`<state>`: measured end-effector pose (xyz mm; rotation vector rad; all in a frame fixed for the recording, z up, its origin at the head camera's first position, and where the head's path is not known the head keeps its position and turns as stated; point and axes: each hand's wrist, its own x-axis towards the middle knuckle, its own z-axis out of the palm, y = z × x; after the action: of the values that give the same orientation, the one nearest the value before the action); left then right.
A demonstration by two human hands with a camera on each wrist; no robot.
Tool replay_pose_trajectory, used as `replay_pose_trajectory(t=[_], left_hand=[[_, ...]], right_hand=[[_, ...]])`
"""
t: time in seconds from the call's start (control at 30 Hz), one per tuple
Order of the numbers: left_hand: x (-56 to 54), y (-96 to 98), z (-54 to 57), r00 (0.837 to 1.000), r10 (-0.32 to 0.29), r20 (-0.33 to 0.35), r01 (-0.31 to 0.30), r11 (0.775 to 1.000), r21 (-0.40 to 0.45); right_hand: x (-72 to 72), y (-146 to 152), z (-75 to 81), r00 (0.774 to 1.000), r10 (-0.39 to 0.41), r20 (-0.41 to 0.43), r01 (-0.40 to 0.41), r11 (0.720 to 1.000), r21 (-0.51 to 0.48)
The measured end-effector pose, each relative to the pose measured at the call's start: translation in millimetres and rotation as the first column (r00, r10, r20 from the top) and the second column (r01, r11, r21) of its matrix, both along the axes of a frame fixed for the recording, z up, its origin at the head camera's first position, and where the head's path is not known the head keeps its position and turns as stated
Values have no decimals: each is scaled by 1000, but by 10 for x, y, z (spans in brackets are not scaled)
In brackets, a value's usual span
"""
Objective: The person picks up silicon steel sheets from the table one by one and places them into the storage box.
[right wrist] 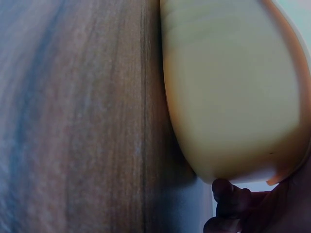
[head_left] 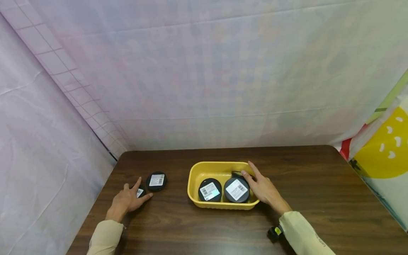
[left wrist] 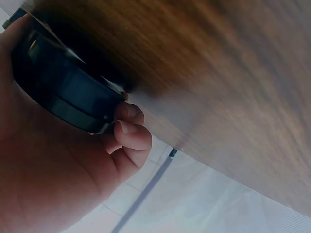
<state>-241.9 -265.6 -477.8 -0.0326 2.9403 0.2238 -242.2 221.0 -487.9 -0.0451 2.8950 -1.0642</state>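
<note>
On the left of the table, my left hand [head_left: 125, 202] curls its fingers and thumb round a flat round black container [head_left: 139, 191] with a white label; in the left wrist view its dark side wall [left wrist: 73, 92] lies against the palm. Just beyond the fingertips is another labelled black container [head_left: 156, 181]. My right hand [head_left: 262, 187] grips the right end of a yellow plastic basket [head_left: 194, 203], thumb over the rim and fingers bent round the outside [right wrist: 233, 199]. Inside the basket lie two labelled black containers [head_left: 210, 190], [head_left: 237, 190], and a dark piece [head_left: 236, 174] is partly hidden behind the right one.
A small black object [head_left: 275, 234] with a yellow-green mark is by the right sleeve cuff. The brown wooden table [head_left: 178, 230] runs back to a pale hanging cloth [head_left: 204, 88], with another cloth on the left side.
</note>
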Motion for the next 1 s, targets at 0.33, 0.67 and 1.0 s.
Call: replay_pose_trajectory(t=[0.33,0.67,1.0], left_hand=[[9,-2,8,1000,4,8,-4,1000,5],[22,-12,24,1000,-6,5,6,1000,8],[47,-5,96,1000,-10,-17,10,1000,10]], right_hand=[[-9,3,-15,1000,-4,-3,4,1000,7],[-1,6,-5,1000,-6,0,6,1000,4],[-3,4,-14,1000,-8,-6,8,1000,6]])
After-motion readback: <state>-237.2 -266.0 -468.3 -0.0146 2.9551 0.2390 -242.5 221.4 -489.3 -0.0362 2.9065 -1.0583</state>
